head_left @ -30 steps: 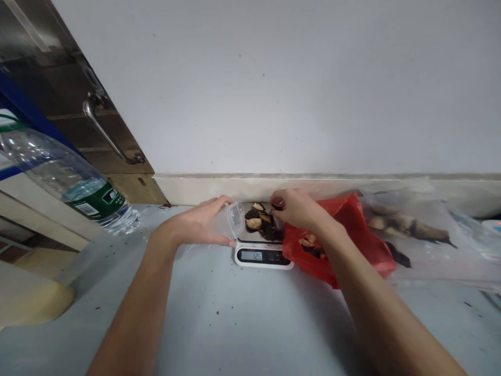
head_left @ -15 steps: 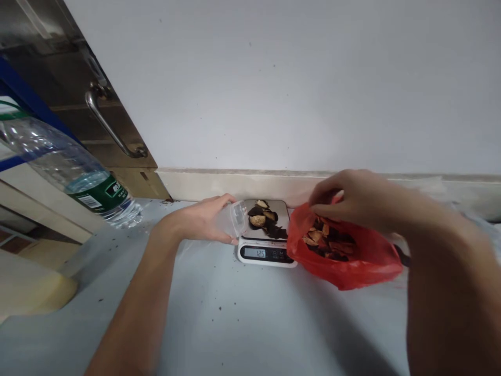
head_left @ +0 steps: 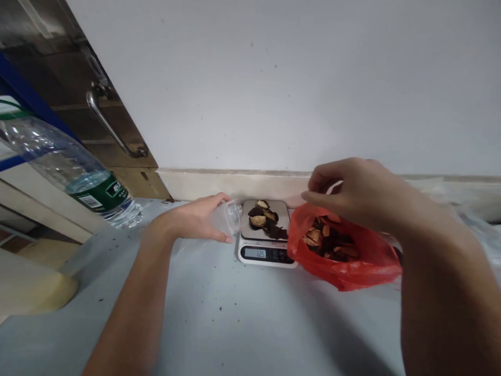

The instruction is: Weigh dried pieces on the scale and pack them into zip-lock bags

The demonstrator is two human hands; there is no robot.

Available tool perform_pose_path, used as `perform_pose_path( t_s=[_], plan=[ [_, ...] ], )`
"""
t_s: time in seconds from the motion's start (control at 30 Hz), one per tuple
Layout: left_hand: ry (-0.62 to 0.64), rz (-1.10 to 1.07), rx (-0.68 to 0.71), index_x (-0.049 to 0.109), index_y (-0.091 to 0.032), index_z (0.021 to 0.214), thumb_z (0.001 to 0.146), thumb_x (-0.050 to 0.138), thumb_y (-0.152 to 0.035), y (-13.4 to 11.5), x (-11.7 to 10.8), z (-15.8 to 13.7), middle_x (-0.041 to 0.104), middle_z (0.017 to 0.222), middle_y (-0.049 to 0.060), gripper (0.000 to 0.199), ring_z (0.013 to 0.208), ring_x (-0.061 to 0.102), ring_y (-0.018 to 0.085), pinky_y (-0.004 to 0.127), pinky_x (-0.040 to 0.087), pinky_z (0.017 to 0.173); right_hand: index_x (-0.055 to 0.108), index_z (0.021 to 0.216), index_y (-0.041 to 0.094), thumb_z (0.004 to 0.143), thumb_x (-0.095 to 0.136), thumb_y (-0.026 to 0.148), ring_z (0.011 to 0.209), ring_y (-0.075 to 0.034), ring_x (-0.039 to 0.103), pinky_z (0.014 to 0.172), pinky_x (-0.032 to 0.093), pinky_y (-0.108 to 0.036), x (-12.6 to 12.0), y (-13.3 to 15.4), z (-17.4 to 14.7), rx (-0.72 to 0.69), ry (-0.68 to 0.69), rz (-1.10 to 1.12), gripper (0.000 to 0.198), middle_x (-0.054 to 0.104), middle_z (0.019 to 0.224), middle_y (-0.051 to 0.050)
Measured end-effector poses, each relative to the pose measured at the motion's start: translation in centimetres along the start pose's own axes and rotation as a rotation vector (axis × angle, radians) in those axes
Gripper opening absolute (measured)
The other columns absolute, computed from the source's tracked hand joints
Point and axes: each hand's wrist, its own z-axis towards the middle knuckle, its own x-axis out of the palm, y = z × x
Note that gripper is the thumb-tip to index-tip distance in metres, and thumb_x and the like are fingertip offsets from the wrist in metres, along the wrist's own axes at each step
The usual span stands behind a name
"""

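Observation:
My left hand (head_left: 199,216) is wrapped round a clear plastic container (head_left: 227,218), tipped with its mouth toward the scale. The digital kitchen scale (head_left: 246,261) has a lit display with the digits 125; a decimal point cannot be made out. Dark, dried slices (head_left: 266,219) with pale insides lie on its metal plate. My right hand (head_left: 348,188) hovers over a red plastic bag (head_left: 352,274), fingers curled toward the thumb; anything in them is hidden. The bag gapes open beside the scale, showing more dried brown pieces (head_left: 329,243).
A large, partly filled water bottle (head_left: 94,183) with a green label stands at the left. Behind it is a metal door handle (head_left: 113,125). The white wall (head_left: 274,94) rises behind the scale. Dark crumbs dot the grey tabletop (head_left: 219,334). Crumpled clear plastic (head_left: 477,235) lies far right.
My right hand has lifted slightly above the red bag. My left hand has drawn a little to the left with the clear container. The scale and its slices look the same.

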Motion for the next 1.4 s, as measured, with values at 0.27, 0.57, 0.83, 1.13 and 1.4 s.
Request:
perform_pose_path(
  t_s=[0.27, 0.57, 0.83, 1.13, 1.4],
  plan=[
    [0.007, 0.003, -0.012, 0.037, -0.029, 0.147, 0.069, 0.071, -0.061, -0.4, -0.2, -0.4, 0.048, 0.156, 0.01, 0.09, 0.137, 0.05, 0.035, 0.041, 0.043, 0.107, 0.079, 0.104, 0.024, 0.081, 0.063, 0.017, 0.072, -0.018, 0.069, 0.063, 0.049, -0.026, 1.7, 0.2, 0.8, -0.108, 0.152, 0.056, 0.029, 0.078, 0.087, -0.002],
    [0.017, 0.003, -0.028, 0.036, -0.029, 0.149, 0.069, 0.071, -0.063, 0.5, -0.3, -0.3, 0.047, 0.156, 0.012, 0.093, 0.134, 0.051, 0.037, 0.043, 0.044, 0.106, 0.069, 0.131, 0.024, 0.09, 0.065, 0.03, 0.091, -0.023, 0.073, 0.08, 0.055, -0.03, 4.0, 0.4, 1.8, -0.115, 0.197, 0.153, 0.041, 0.078, 0.103, -0.008],
    [0.047, 0.006, -0.048, 0.039, -0.029, 0.146, 0.071, 0.071, -0.06, 0.0, -0.4, -0.5, 0.053, 0.15, 0.01, 0.088, 0.128, 0.055, 0.035, 0.041, 0.047, 0.101, 0.052, 0.149, 0.025, 0.08, 0.07, 0.018, 0.1, -0.026, 0.071, 0.077, 0.054, -0.031, 5.2, 1.0, 2.1, -0.053, 0.42, 0.075, 0.071, 0.073, 0.121, -0.013],
    [0.059, -0.009, -0.038, 0.039, -0.029, 0.145, 0.068, 0.072, -0.06, 0.1, -0.1, -0.1, 0.051, 0.152, 0.011, 0.089, 0.131, 0.053, 0.034, 0.042, 0.045, 0.104, 0.042, 0.155, 0.032, 0.071, 0.083, 0.027, 0.12, -0.031, 0.065, 0.085, 0.054, -0.032, 6.6, 1.2, 2.7, -0.032, 0.475, 0.02, 0.093, 0.061, 0.143, -0.013],
    [0.071, -0.02, -0.018, 0.039, -0.029, 0.144, 0.068, 0.072, -0.062, 0.5, 0.1, 0.2, 0.051, 0.151, 0.011, 0.09, 0.129, 0.054, 0.034, 0.043, 0.044, 0.105, 0.056, 0.142, 0.026, 0.074, 0.084, 0.036, 0.117, -0.032, 0.066, 0.079, 0.053, -0.031, 7.2, 2.2, 2.9, 0.029, 0.457, -0.042, 0.074, 0.059, 0.143, -0.015]
  ],
)
